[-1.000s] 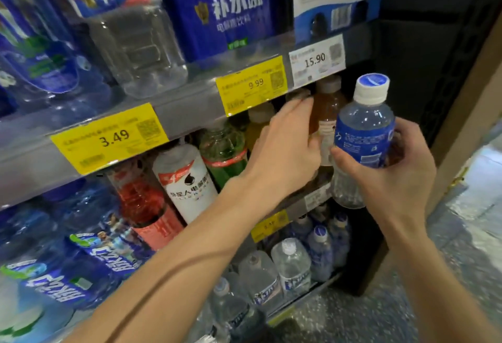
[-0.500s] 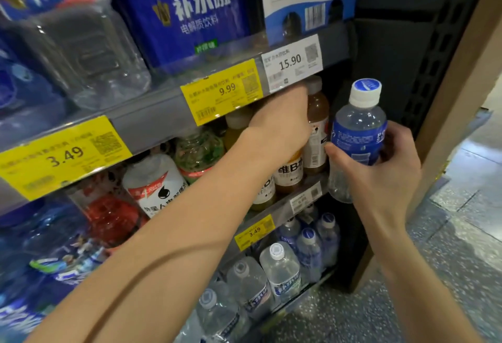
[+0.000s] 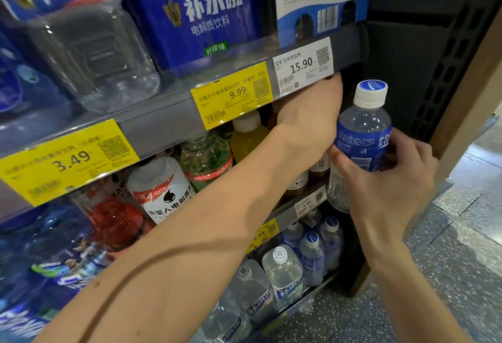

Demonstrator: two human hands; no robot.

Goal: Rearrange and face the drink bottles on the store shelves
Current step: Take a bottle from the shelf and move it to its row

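My right hand [image 3: 385, 179] grips a clear bottle with a blue label and white cap [image 3: 361, 136], upright, in front of the right end of the middle shelf. My left hand [image 3: 309, 114] reaches into that shelf under the 15.90 price tag [image 3: 303, 65]; its fingers go behind the shelf rail among the brown bottles [image 3: 317, 169], and what they touch is hidden. A yellow drink bottle [image 3: 248, 136], a green one [image 3: 206, 158] and a white-labelled one [image 3: 160, 188] stand to the left of my arm.
Large blue drink packs [image 3: 195, 11] and clear jugs [image 3: 89, 52] fill the upper shelf. Small blue-capped bottles [image 3: 312, 255] and white-capped bottles [image 3: 282, 272] fill the bottom shelf. A dark shelf end panel [image 3: 423, 44] and a brown post [image 3: 467, 93] stand at right, speckled floor [image 3: 434, 274] below.
My left hand has pushed deeper and further right into the middle shelf, under the 15.90 tag. The right hand keeps hold of the blue-labelled bottle, close to the shelf end.
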